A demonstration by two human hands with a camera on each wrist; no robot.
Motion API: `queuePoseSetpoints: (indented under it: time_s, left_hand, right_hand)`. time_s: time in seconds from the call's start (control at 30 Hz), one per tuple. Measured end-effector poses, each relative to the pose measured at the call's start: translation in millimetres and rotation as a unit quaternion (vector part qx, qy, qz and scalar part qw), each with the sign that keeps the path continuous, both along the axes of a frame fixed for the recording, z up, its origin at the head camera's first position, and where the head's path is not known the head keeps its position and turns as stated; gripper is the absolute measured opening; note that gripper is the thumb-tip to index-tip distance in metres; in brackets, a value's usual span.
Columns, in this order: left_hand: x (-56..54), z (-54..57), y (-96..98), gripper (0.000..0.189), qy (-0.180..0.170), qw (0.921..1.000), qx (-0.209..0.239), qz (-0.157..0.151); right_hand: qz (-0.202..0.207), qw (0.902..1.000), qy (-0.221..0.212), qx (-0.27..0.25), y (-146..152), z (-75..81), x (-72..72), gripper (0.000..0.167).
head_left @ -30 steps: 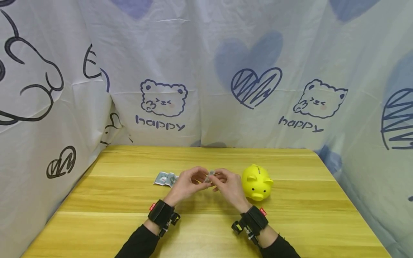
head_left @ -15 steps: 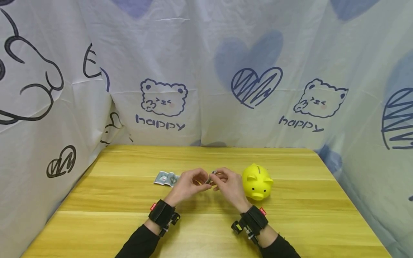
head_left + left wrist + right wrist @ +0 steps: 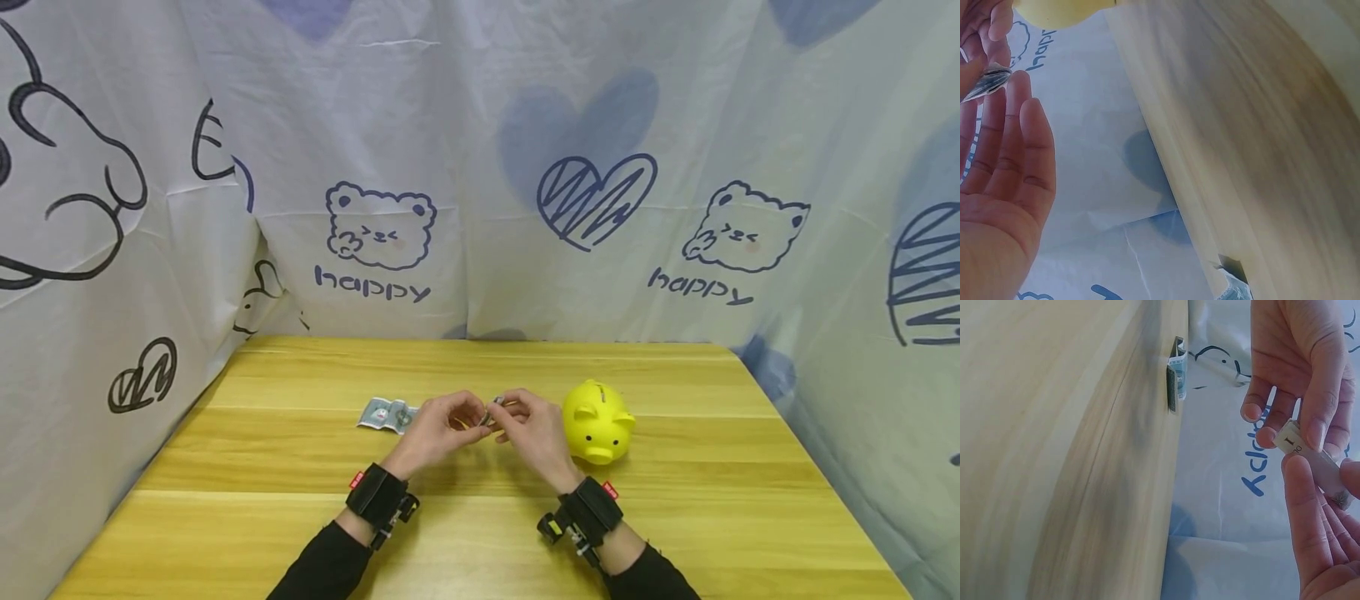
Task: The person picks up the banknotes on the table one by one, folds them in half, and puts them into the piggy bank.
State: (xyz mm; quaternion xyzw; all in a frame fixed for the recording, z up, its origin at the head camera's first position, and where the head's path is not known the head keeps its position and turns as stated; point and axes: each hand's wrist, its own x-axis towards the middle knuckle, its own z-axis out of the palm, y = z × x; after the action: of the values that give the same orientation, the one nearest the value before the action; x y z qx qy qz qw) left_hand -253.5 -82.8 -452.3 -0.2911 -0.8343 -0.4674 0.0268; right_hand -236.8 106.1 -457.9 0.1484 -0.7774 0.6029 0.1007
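Observation:
A small, tightly folded banknote is held between the two hands, above the middle of the table. My left hand pinches one end of it with thumb and fingers. From the other side, my right hand pinches it too; thumb and fingertips lie against the paper in the right wrist view. The left wrist view gives only the note's layered edge. Close to the right hand's outer side stands a yellow piggy bank, its dark slot on top. Another banknote, creased and greenish, lies partly hidden behind the left hand.
The wood-grain table spreads under both arms. Behind it and at both sides hangs a white cloth with hearts, bears and lettering. Each wrist wears a black strap with a small camera.
Between the fingers, the folded banknote has turned and now looks narrower from above. The hands have barely shifted; the piggy bank and the other banknote stay in place.

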Motion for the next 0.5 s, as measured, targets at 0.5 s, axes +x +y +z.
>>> queuePoseSetpoints:
  time_s: [0.5]
  left_hand:
    - [0.8,0.3,1.8,0.007,-0.009,0.9999,0.003,-0.006]
  right_hand:
    - [-0.012,0.9996,-0.024,0.0,-0.3,-0.6,-1.7,0.022]
